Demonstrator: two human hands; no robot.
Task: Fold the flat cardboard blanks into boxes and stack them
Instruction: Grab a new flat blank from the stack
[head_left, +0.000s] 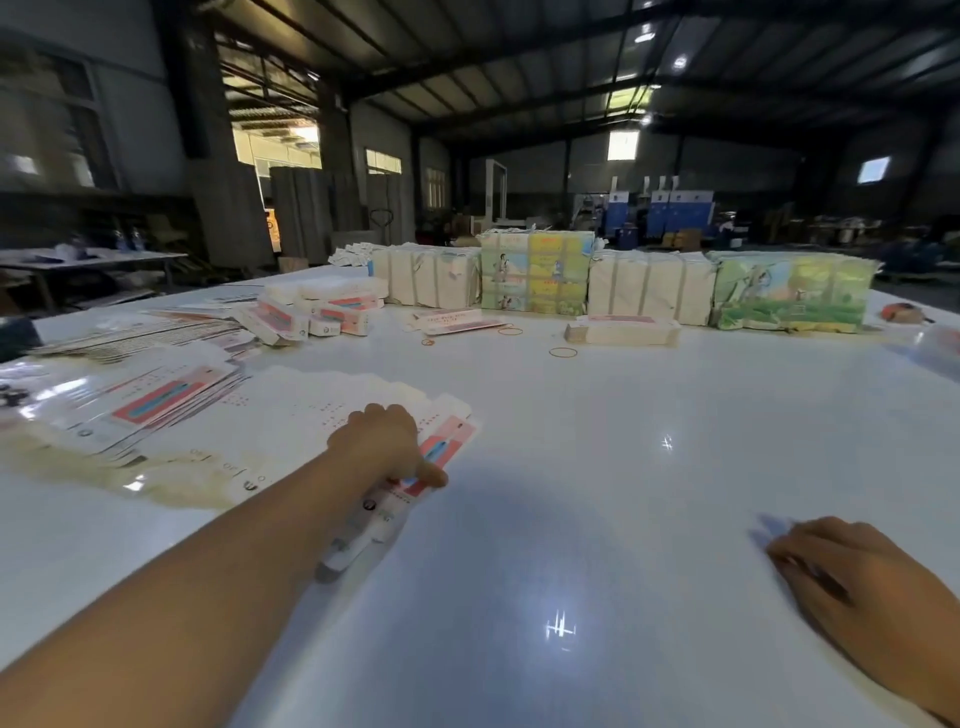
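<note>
**Inspector:** Your table (597, 493) fills the lower frame. At centre left your left hand (382, 441) rests on the near-right edge of a fanned spread of flat blanks (218, 415). Your right hand (852, 577) lies on the bare table at lower right, well apart from the blanks.

**Operator:** And behind them?

**Inspector:** Above the spread, left of centre, sits a pile of folded boxes (317, 306). Right of that pile lies a loose blank (457, 319), then a low stack of blanks (623, 328), with rubber bands (562, 352) between and in front of them. Along the table's far edge, upper centre to upper right, stands a row of bundled packs (649, 286).
</note>
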